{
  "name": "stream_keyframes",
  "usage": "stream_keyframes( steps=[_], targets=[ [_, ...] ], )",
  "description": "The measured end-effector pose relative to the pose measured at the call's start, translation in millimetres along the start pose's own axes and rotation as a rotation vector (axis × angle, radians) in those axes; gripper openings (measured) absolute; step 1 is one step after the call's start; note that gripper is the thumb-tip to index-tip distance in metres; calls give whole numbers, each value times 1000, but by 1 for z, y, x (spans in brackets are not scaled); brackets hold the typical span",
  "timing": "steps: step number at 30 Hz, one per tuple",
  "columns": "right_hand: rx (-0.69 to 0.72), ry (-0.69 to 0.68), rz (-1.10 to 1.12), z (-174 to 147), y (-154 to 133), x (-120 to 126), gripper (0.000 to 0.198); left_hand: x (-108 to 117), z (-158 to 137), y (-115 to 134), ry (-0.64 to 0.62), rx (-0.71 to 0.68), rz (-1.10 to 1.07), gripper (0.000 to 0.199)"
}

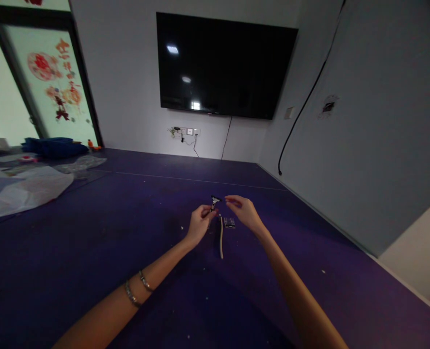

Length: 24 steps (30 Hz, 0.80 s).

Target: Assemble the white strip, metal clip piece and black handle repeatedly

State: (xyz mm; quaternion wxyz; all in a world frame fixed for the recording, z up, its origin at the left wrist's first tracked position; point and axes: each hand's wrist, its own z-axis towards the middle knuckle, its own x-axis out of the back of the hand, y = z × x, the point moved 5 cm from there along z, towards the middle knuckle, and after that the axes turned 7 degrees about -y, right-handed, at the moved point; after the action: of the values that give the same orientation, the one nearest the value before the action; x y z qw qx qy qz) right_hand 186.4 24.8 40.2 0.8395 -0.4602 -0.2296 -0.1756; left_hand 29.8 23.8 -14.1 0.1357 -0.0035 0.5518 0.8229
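Note:
My left hand [200, 224] is closed around the handle of a razor [214, 202], its dark head pointing up and away from me. Just right of that head, my right hand [244, 211] has thumb and fingertips brought together. Something small may sit in that pinch, but it is too tiny to name. Below the hands, a pale, thin, slightly bent strip [221, 237] lies lengthwise on the purple surface [156, 291]. Beside its far end is a small, clear-and-dark flat pack [230, 223]; its contents are hard to make out.
Clear plastic wrapping [80, 165] and white bags [33, 191] lie at the left, with a dark blue cloth bundle [55, 147] behind. A television [225, 68] hangs on the far wall above sockets [189, 131]. A black cable [305, 104] dangles along the right wall.

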Motion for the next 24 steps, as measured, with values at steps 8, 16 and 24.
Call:
stream_keyframes(
  steps=[8,16,24],
  targets=[
    [-153,-434,193,-9,-5,-32,31,1,8,24,-36,97,-117,28],
    [-92,-460,367,-14,-23,-47,34,-6,6,25,-143,152,-260,29],
    [-300,-192,-20,-12,10,-52,37,46,32,7,91,146,155,29]
  ],
)
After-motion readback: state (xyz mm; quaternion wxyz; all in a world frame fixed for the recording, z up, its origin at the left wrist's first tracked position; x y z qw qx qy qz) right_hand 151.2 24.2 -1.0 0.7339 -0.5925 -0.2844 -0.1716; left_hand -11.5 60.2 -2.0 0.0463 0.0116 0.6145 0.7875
